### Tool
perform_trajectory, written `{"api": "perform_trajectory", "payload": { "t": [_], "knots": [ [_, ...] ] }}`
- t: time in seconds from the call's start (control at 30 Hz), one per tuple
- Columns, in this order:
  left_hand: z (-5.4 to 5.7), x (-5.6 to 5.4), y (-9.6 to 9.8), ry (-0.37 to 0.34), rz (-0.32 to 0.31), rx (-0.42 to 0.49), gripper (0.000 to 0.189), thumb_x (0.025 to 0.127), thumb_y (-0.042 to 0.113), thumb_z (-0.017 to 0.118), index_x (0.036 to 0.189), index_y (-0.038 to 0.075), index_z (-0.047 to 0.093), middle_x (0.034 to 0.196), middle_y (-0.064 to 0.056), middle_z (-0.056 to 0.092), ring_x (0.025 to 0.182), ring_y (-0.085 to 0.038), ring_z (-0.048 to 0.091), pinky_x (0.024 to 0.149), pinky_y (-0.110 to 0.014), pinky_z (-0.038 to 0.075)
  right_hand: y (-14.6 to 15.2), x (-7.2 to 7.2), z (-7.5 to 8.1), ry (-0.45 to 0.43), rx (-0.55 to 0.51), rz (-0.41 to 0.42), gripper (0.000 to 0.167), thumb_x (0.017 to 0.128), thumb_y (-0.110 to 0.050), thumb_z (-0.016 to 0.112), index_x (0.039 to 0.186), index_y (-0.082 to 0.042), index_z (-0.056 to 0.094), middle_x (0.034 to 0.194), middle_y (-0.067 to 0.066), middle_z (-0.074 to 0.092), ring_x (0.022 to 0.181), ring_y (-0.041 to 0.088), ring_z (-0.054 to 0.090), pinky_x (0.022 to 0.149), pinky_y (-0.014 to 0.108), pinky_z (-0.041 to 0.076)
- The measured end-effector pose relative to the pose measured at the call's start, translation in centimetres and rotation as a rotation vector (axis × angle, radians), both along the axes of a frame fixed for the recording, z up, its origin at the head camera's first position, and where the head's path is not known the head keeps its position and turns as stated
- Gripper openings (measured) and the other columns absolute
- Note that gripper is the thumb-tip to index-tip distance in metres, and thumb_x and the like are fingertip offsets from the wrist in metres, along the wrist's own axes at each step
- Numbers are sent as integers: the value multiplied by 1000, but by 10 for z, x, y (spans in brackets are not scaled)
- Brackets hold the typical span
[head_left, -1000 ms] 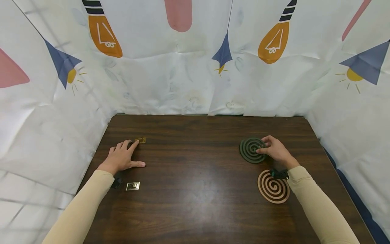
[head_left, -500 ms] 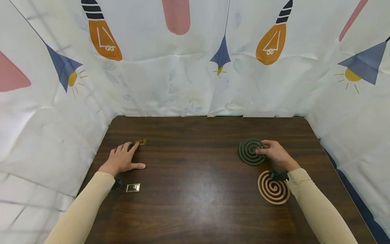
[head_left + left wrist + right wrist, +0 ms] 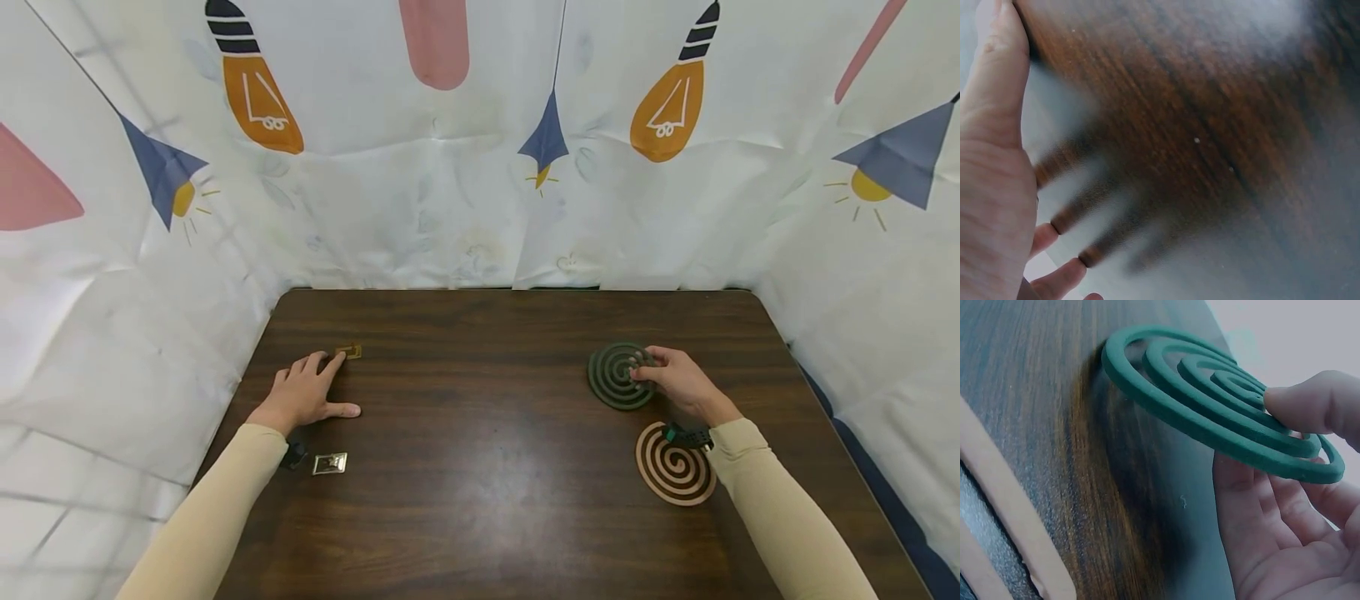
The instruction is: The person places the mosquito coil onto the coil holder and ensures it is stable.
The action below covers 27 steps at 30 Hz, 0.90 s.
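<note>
My right hand (image 3: 684, 382) holds a green mosquito coil (image 3: 611, 379) by its right side, thumb on top and fingers underneath. In the right wrist view the coil (image 3: 1166, 406) tilts, its near side raised over the table. A brown mosquito coil (image 3: 660, 479) lies flat nearer me, partly under my right wrist. My left hand (image 3: 300, 396) is spread low over the table's left side, thumb out. Its index fingertip is right at a small gold-coloured metal plate (image 3: 354, 352). A silver metal plate (image 3: 330, 463) lies closer to me. The left wrist view shows the palm (image 3: 997, 206) above the wood.
The dark wood-grain table (image 3: 480, 400) has rounded far corners. White printed cloth (image 3: 480, 192) hangs behind it and along both sides. A dark blue strip (image 3: 885, 483) shows beside the right edge.
My right fingers have slid further under the green coil and now show between its rings. The head view has tilted slightly. My left hand stays in place.
</note>
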<state>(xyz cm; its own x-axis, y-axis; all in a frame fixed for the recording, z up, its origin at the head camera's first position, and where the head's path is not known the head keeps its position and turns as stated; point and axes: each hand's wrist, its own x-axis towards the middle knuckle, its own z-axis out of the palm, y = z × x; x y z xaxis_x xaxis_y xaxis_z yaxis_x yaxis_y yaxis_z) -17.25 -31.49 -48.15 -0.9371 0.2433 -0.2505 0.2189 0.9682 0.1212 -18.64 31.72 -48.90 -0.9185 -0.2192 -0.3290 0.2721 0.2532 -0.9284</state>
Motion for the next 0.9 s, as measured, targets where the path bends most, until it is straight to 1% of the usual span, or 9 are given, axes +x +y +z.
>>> {"api": "perform_trajectory", "payload": {
  "t": [0.13,0.27,0.37,0.53,0.9],
  "knots": [
    [0,0,1,0,3,8,113,82,74,68,160,1,30,153,-38,28,135,-63,29,102,-77,26,1,-1,0,13,-24,-10,38,101,-10,67,128,12,53,114,14,63,92,19,65,81,34,57],
    [0,1,1,3,7,10,113,82,73,69,160,1,30,153,-38,28,135,-63,29,102,-77,26,1,-1,-1,19,-46,-12,43,101,-15,69,129,12,51,114,13,63,93,19,65,82,33,56],
    [1,3,2,4,3,8,113,82,74,68,160,1,31,153,-38,28,135,-63,29,102,-77,26,-1,0,0,18,-69,-14,46,101,-17,69,130,12,50,117,12,62,94,18,65,83,33,56],
    [1,3,2,7,-8,4,113,82,75,67,159,1,31,152,-39,28,134,-64,30,101,-77,27,-2,1,0,10,-97,-17,48,100,-16,71,132,11,49,122,12,60,98,18,65,86,34,56],
    [0,3,2,10,-8,0,113,82,75,68,159,1,32,152,-39,29,134,-64,31,101,-77,28,-5,0,3,19,-124,-43,47,99,-16,72,130,11,49,119,8,62,98,17,65,85,33,56]
  ]
}}
